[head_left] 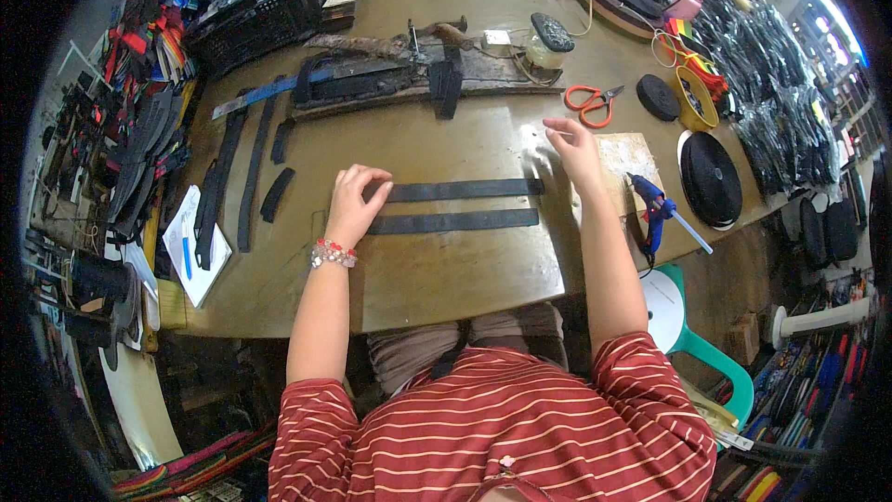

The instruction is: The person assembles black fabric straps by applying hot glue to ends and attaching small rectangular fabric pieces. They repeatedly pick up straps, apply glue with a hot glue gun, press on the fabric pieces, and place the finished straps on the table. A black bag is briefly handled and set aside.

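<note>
Two black webbing straps lie side by side across the table, an upper strap (465, 190) and a lower strap (455, 221). My left hand (356, 197) has its thumb and fingers closed at the left end of the upper one. Beyond the straps' right ends, my right hand (574, 151) hovers over the table, fingers partly bent and apart, with nothing visible in them. Orange-handled scissors (591, 106) lie just past it. A blue glue gun (653, 209) with a glue stick in its back rests beside my right forearm, at the edge of a stained board (634, 160).
A wooden jig (372, 88) with a blue ruler (251, 98) lies across the back. More black strips (253, 172) and a paper pad (197, 246) are at left. Webbing rolls (711, 178), a yellow container (695, 98) and plastic-wrapped bundles (780, 102) line the right.
</note>
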A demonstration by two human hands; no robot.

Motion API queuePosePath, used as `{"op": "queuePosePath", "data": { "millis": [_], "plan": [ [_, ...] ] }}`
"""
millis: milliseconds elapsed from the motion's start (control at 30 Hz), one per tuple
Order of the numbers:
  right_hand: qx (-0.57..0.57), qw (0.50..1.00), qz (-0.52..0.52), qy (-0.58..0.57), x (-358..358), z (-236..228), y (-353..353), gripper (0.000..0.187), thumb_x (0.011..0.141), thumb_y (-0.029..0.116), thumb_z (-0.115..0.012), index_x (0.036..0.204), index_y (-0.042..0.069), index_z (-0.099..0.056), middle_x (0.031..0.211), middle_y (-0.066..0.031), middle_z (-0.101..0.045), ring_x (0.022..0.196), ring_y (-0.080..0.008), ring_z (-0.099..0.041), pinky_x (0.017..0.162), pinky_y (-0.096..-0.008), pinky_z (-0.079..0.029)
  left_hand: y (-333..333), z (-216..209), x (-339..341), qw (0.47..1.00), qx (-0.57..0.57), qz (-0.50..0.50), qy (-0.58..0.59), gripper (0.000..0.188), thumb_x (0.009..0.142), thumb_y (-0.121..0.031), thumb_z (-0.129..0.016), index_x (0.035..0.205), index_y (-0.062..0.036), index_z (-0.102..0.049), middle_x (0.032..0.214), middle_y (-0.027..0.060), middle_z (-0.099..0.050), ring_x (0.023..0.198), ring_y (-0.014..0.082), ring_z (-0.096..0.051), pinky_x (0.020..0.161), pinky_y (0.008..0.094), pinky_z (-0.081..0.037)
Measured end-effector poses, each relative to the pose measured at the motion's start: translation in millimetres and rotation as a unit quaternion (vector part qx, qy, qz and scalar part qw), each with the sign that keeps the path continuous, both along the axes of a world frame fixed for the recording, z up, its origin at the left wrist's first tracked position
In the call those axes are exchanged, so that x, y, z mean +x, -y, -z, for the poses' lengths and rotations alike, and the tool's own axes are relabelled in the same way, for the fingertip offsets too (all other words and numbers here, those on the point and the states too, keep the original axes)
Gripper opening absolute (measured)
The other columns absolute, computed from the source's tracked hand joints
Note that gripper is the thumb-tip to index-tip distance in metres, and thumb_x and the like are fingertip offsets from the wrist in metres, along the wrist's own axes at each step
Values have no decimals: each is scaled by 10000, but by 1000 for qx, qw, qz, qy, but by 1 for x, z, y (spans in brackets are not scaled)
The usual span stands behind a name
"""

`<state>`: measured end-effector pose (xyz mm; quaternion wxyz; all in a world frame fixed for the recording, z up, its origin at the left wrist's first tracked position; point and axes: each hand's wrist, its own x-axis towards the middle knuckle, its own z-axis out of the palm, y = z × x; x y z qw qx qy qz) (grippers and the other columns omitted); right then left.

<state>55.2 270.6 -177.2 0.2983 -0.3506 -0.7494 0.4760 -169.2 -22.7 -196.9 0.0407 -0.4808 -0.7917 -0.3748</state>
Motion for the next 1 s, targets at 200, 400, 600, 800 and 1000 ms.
{"op": "queuePosePath", "data": {
  "millis": [200,400,600,800,1000],
  "plan": [
    [142,984,-62,83,40,-5,43,271,805,118,-702,1071,71,-681,1015,-103,-628,908,-226,-615,787,-347,-490,6,1,-19,979,115,-132,106,128,860,-153,-622,947,-88,-689,940,70,-615,933,248,-578,850,358,-457],
    [225,955,-94,167,46,6,50,380,711,156,-787,1077,124,-689,1034,-88,-569,1035,-259,-516,899,-353,-436,29,-5,-34,995,-77,22,65,238,771,-250,-734,983,-144,-716,1045,46,-586,1070,246,-509,959,379,-400],
    [194,970,-91,114,46,10,49,243,727,46,-745,958,87,-685,943,-53,-576,885,-198,-518,800,-308,-442,28,-9,-33,985,-83,33,150,190,768,-225,-736,869,-76,-675,927,42,-638,917,185,-577,836,326,-457],
    [133,987,-63,64,43,15,50,172,762,44,-723,931,73,-716,772,-53,-619,729,-160,-555,682,-280,-463,29,-6,-38,977,-41,10,209,166,829,-172,-701,851,-24,-630,803,21,-628,703,95,-554,670,252,-464],
    [197,974,-63,88,39,13,58,144,763,61,-720,905,80,-717,788,-77,-653,726,-198,-582,672,-305,-485,26,-17,-26,992,-95,-48,65,100,830,-111,-658,892,-36,-632,841,59,-599,806,193,-582,748,311,-477]
  ]
}}
